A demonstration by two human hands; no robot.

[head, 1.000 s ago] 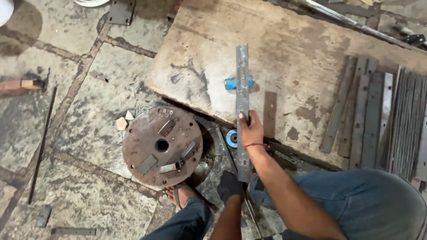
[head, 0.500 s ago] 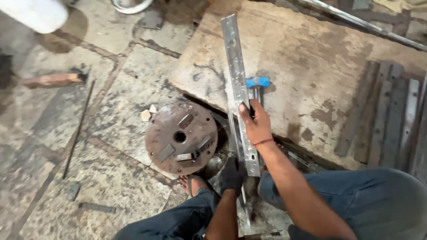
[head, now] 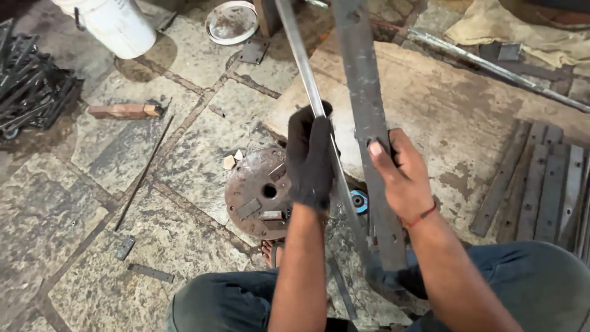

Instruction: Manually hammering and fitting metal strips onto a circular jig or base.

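My right hand (head: pixel 399 175), bare with a red thread at the wrist, grips a long flat steel bar (head: pixel 364 92) that is raised upright toward the camera. My left hand (head: pixel 310 157), in a black glove, is closed around a thin round steel rod (head: pixel 301 55) that runs up beside the flat bar. Below the hands lies a rusty round metal disc (head: pixel 255 193) with small plates welded on it. A blue object (head: pixel 358 201) shows between the rod and the bar.
Several flat steel bars (head: pixel 547 184) lie on a stone slab (head: pixel 455 104) at the right. A white bucket (head: pixel 110 24) and a round lid (head: pixel 232 21) stand at the top. A hammer (head: pixel 123 110), a thin rod (head: pixel 144 172) and black metal parts (head: pixel 27 92) lie left.
The flat bar has been lifted from lying on the slab to standing upright. My gloved left hand has come up from below and closed on the thin rod. The view moved closer.
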